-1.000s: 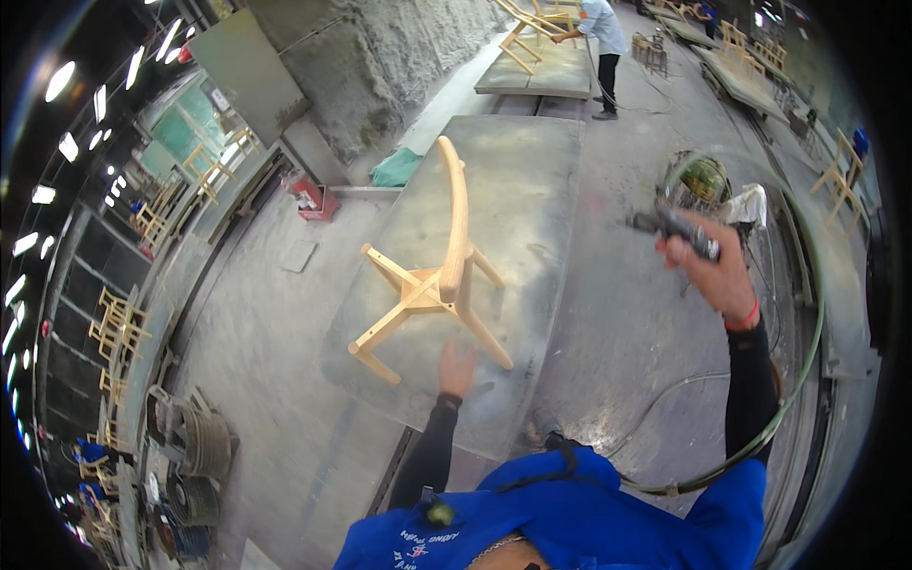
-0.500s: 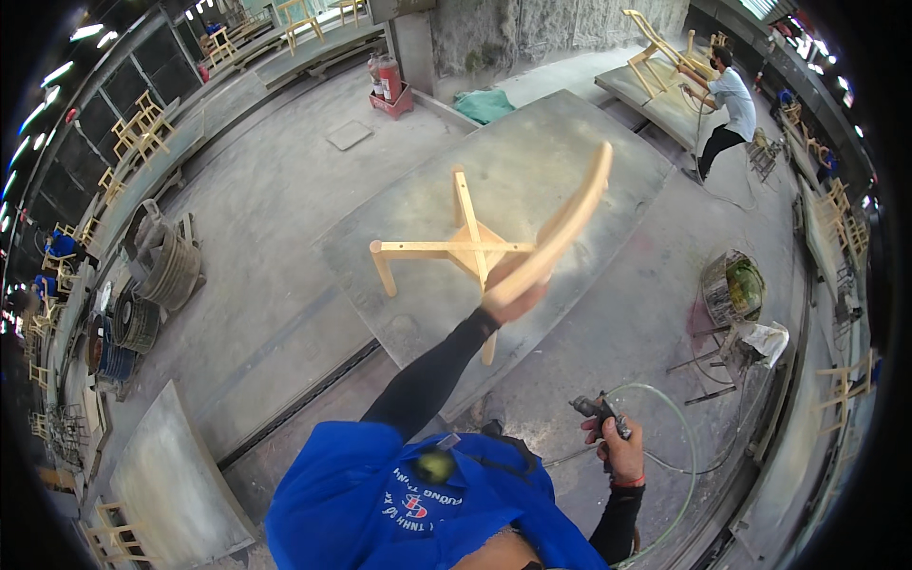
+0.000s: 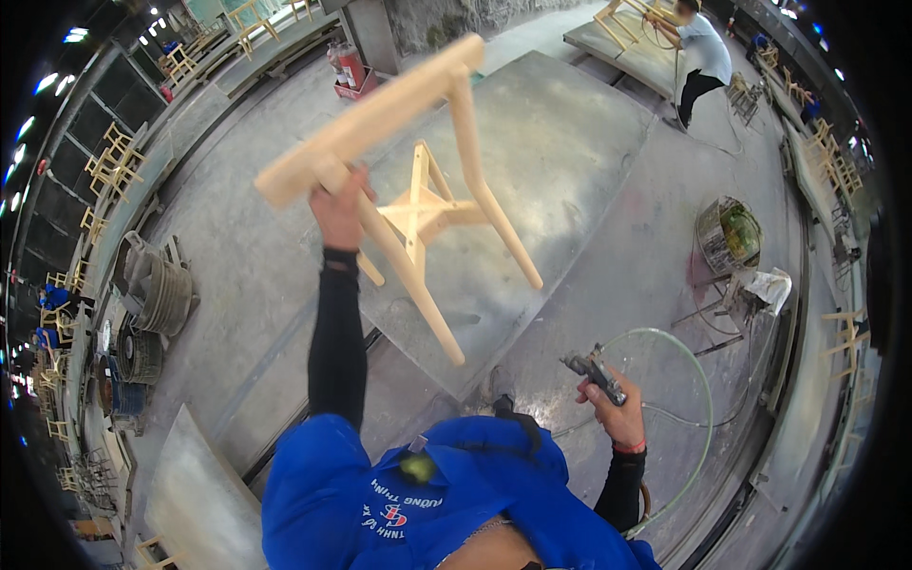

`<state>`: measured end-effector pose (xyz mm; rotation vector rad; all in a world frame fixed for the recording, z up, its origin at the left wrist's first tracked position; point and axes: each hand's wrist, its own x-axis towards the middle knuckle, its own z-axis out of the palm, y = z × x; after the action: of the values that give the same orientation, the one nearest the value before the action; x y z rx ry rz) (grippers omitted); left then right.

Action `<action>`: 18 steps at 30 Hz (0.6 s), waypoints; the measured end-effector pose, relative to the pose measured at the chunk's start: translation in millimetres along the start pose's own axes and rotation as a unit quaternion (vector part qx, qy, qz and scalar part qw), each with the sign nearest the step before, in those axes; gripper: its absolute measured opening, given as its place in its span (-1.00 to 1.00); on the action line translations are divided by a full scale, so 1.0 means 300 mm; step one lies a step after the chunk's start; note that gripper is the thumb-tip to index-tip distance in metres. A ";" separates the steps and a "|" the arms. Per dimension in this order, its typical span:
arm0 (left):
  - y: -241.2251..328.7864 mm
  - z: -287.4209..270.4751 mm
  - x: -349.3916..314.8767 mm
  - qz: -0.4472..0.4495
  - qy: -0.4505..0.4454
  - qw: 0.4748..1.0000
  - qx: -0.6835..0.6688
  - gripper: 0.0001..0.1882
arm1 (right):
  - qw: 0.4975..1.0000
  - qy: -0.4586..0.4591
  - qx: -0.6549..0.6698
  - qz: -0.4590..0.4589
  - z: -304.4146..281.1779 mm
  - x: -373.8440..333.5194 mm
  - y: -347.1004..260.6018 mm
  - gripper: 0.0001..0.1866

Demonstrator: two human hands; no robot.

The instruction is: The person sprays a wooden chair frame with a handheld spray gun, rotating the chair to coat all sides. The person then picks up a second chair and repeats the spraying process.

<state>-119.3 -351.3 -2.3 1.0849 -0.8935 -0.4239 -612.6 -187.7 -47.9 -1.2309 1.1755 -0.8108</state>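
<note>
A pale wooden chair frame [image 3: 380,112], with no seat panel, stands tilted over a large flat grey board [image 3: 570,123]. Its broad back rail is at the upper left, and two long legs slant toward the lower right. My left hand [image 3: 340,211] is closed around the frame where a leg meets the back rail; the fingertips are partly hidden behind the wood. On the right, well apart from the chair, my right hand [image 3: 622,413] grips a dark metal spray gun [image 3: 597,377]. A clear greenish hose [image 3: 708,408] loops beside it.
To the right, a bucket [image 3: 730,236] with greenish contents sits on a metal stand. Beyond the board, a co-worker [image 3: 701,52] handles another chair. Red fire extinguishers [image 3: 350,66] stand at the back; stacked round drums [image 3: 157,275] are at the left.
The chair frame has swung around, its back rail passing from the right to the upper left. My left hand has moved left and up with it. The spray gun stays in my right hand.
</note>
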 end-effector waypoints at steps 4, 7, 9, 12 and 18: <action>-0.014 -0.056 0.287 -0.015 0.026 0.999 0.018 -0.72 | 0.998 0.028 0.009 -0.060 0.064 0.040 0.014 -0.51; -0.052 -0.090 0.381 -0.033 0.028 0.998 0.053 -0.64 | 0.995 0.030 0.021 -0.092 0.081 0.052 0.046 -0.48; -0.092 -0.095 0.377 -0.048 0.021 0.996 0.072 -0.60 | 0.992 0.018 0.021 -0.120 0.078 0.050 0.072 -0.47; -0.119 -0.087 0.384 -0.068 0.005 0.995 0.069 -0.58 | 0.989 -0.017 0.005 -0.146 0.082 0.062 0.081 -0.46; -0.117 -0.095 0.399 -0.079 -0.024 0.993 0.083 -0.58 | 0.986 0.008 -0.005 -0.166 0.149 0.089 0.080 -0.47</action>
<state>-21.6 -432.9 10.9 1.3091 -0.9000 -0.5153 -566.1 -196.0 -80.2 -1.4520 1.0000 -1.0626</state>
